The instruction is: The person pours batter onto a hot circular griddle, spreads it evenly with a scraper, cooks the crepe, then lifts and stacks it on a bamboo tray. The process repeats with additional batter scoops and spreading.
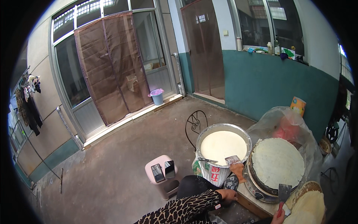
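My right hand [278,217] grips the red handle of a flat metal scraper [284,193], its blade near the front rim of a round electric griddle [260,193]. A thin pale pancake [277,163] covers the griddle plate. My left hand [228,195] lies low beside the wooden edge of the low table [251,205]; its fingers are too unclear to read. Folded yellowish pancakes [306,208] lie on a round tray [310,186] at the lower right. Left of the griddle, a large metal basin [199,148] holds creamy batter [223,145]. A batter-smeared spreader [237,169] and a metal utensil [207,160] rest at its rim.
A pink stool [156,161] with two phones [158,172] stands to the left. Behind the basin shows a wrought-iron chair back [197,123]. Clear plastic sheeting [310,145] bunches behind the griddle. A blue bin [157,98] stands by the doorway.
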Demonstrator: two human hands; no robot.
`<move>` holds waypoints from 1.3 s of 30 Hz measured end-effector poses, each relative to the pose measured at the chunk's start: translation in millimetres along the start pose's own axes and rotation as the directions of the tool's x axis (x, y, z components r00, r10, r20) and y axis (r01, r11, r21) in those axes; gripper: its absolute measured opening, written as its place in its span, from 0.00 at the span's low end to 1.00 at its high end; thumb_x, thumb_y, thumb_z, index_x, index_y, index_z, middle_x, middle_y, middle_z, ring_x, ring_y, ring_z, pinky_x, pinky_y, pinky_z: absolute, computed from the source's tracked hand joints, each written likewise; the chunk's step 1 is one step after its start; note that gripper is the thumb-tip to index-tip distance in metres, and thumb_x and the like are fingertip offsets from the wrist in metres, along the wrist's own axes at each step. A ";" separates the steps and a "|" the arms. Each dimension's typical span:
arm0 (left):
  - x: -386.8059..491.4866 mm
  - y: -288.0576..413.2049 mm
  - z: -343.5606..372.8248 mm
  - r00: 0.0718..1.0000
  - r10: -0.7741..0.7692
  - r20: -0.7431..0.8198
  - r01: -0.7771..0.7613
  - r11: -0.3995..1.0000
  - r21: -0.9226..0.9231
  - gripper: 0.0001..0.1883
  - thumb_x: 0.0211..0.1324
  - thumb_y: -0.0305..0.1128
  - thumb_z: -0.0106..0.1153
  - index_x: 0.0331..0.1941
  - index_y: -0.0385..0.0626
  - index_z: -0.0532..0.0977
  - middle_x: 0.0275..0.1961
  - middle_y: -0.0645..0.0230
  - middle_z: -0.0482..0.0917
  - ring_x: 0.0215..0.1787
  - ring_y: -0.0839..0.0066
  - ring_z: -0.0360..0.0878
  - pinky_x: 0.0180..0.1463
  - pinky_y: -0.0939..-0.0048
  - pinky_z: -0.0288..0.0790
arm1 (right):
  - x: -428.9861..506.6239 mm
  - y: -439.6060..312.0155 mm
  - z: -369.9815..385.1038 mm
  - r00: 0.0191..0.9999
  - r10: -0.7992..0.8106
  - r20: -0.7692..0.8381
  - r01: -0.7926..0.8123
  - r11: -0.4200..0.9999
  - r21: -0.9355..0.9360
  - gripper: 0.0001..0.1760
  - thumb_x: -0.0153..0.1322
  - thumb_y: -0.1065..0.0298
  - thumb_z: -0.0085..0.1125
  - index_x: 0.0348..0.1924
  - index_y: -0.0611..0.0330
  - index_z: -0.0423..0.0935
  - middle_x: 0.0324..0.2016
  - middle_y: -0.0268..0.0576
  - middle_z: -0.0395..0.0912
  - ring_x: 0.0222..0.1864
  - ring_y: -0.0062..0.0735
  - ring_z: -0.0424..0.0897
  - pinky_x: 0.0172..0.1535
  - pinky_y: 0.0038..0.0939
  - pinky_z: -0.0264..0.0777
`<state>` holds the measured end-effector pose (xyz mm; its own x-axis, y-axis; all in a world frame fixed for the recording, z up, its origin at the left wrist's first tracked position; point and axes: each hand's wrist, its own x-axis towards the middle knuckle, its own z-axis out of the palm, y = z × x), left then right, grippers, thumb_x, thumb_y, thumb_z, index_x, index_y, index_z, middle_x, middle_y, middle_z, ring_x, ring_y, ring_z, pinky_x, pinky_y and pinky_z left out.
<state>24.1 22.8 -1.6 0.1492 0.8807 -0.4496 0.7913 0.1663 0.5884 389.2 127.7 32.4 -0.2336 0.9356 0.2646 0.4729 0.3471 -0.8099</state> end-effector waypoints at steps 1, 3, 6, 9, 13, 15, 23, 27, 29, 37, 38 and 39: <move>-4.2 15.2 -0.7 0.997 0.077 0.022 -0.074 0.990 -0.120 0.28 0.64 0.56 0.55 0.55 0.44 0.78 0.47 0.61 0.83 0.55 0.66 0.79 0.59 0.60 0.71 | 5.9 -13.6 7.7 0.999 0.005 0.050 -0.011 0.992 0.123 0.22 0.71 0.69 0.59 0.57 0.67 0.72 0.45 0.57 0.81 0.46 0.49 0.81 0.52 0.39 0.73; -17.3 48.6 -1.4 0.991 0.136 0.004 -0.120 0.889 -0.443 0.32 0.65 0.59 0.54 0.60 0.44 0.74 0.50 0.63 0.82 0.58 0.69 0.77 0.61 0.63 0.69 | 8.6 -47.0 20.1 0.988 -0.101 0.120 0.083 0.986 0.142 0.23 0.69 0.70 0.60 0.56 0.68 0.72 0.44 0.54 0.80 0.46 0.45 0.81 0.52 0.38 0.72; -38.9 94.3 -3.6 0.982 0.178 -0.062 -0.156 0.580 -0.800 0.40 0.65 0.64 0.51 0.69 0.46 0.63 0.60 0.68 0.76 0.64 0.76 0.71 0.66 0.71 0.65 | -5.9 -99.7 44.7 0.940 -0.254 0.229 0.178 0.935 0.308 0.22 0.69 0.67 0.62 0.54 0.67 0.74 0.42 0.53 0.81 0.45 0.44 0.82 0.51 0.38 0.73; -53.7 113.5 -17.2 0.969 0.204 -0.142 -0.183 0.203 -0.962 0.32 0.73 0.56 0.43 0.69 0.44 0.62 0.64 0.68 0.73 0.65 0.78 0.71 0.69 0.76 0.63 | -27.5 -137.0 63.5 0.849 -0.464 0.254 0.399 0.877 0.268 0.26 0.68 0.63 0.64 0.56 0.65 0.73 0.42 0.61 0.81 0.45 0.61 0.81 0.46 0.45 0.76; -76.1 107.7 -19.2 0.983 0.111 -0.143 -0.158 0.139 -0.978 0.27 0.76 0.50 0.41 0.66 0.41 0.66 0.63 0.62 0.75 0.64 0.73 0.74 0.68 0.73 0.66 | -30.3 -166.5 56.3 0.782 -0.423 0.457 0.330 0.904 0.272 0.29 0.69 0.58 0.64 0.60 0.59 0.71 0.46 0.58 0.80 0.46 0.58 0.81 0.47 0.44 0.75; -89.7 95.6 -16.9 0.980 0.150 -0.130 -0.154 0.162 -0.975 0.26 0.76 0.48 0.42 0.64 0.40 0.68 0.62 0.61 0.77 0.64 0.70 0.75 0.66 0.70 0.68 | -9.9 -184.6 27.5 0.641 -0.392 0.659 0.335 0.916 0.219 0.26 0.68 0.59 0.67 0.56 0.60 0.76 0.43 0.53 0.81 0.45 0.54 0.81 0.47 0.40 0.76; -109.0 41.7 15.4 0.985 -0.172 0.002 0.032 0.173 -0.984 0.21 0.74 0.44 0.48 0.57 0.38 0.72 0.55 0.59 0.81 0.58 0.67 0.81 0.62 0.66 0.73 | 32.0 -304.3 -166.1 0.444 -0.787 -0.429 0.895 0.410 0.174 0.29 0.71 0.50 0.58 0.54 0.69 0.74 0.44 0.51 0.80 0.45 0.44 0.79 0.50 0.39 0.71; -105.9 32.6 28.7 0.988 -0.151 0.044 0.087 0.295 -0.952 0.22 0.70 0.45 0.56 0.53 0.37 0.76 0.49 0.62 0.85 0.51 0.72 0.84 0.56 0.72 0.75 | 45.5 -328.0 -194.6 0.325 -0.794 -0.514 0.933 0.359 0.036 0.29 0.71 0.51 0.58 0.54 0.69 0.74 0.45 0.51 0.80 0.45 0.44 0.79 0.50 0.39 0.71; -105.1 31.8 29.9 0.981 -0.184 0.054 0.112 0.325 -0.939 0.23 0.69 0.46 0.57 0.53 0.36 0.76 0.49 0.62 0.85 0.51 0.72 0.84 0.56 0.72 0.75 | 51.5 -330.6 -200.1 0.323 -0.798 -0.508 0.933 0.358 0.031 0.28 0.71 0.52 0.59 0.54 0.69 0.74 0.45 0.51 0.80 0.45 0.43 0.79 0.50 0.39 0.72; -101.5 24.1 36.3 0.973 -0.220 0.066 0.140 0.341 -0.929 0.24 0.66 0.46 0.61 0.53 0.35 0.75 0.47 0.61 0.85 0.50 0.73 0.83 0.55 0.72 0.74 | 59.0 -327.8 -205.9 0.316 -0.807 -0.499 0.935 0.355 0.017 0.27 0.72 0.54 0.59 0.55 0.68 0.74 0.45 0.51 0.80 0.45 0.42 0.79 0.49 0.38 0.72; -101.1 22.4 36.6 0.976 -0.211 0.055 0.130 0.357 -0.925 0.24 0.66 0.45 0.61 0.53 0.35 0.75 0.47 0.61 0.85 0.50 0.73 0.83 0.55 0.72 0.74 | 59.6 -326.9 -207.5 0.315 -0.808 -0.498 0.934 0.357 0.012 0.27 0.72 0.54 0.59 0.55 0.68 0.74 0.45 0.51 0.80 0.45 0.42 0.79 0.49 0.38 0.72; -101.9 20.6 36.9 0.978 -0.202 0.045 0.119 0.372 -0.921 0.23 0.67 0.45 0.61 0.53 0.35 0.75 0.47 0.61 0.85 0.50 0.73 0.83 0.55 0.72 0.74 | 60.7 -325.0 -208.7 0.321 -0.805 -0.499 0.931 0.366 0.009 0.27 0.72 0.54 0.59 0.55 0.68 0.74 0.45 0.51 0.80 0.45 0.42 0.79 0.49 0.38 0.72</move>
<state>47.1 -79.9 31.5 0.0125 0.8082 -0.5887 -0.2342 0.5748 0.7841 398.6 85.0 420.9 -0.0321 0.0531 0.9981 -0.0515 0.9972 -0.0547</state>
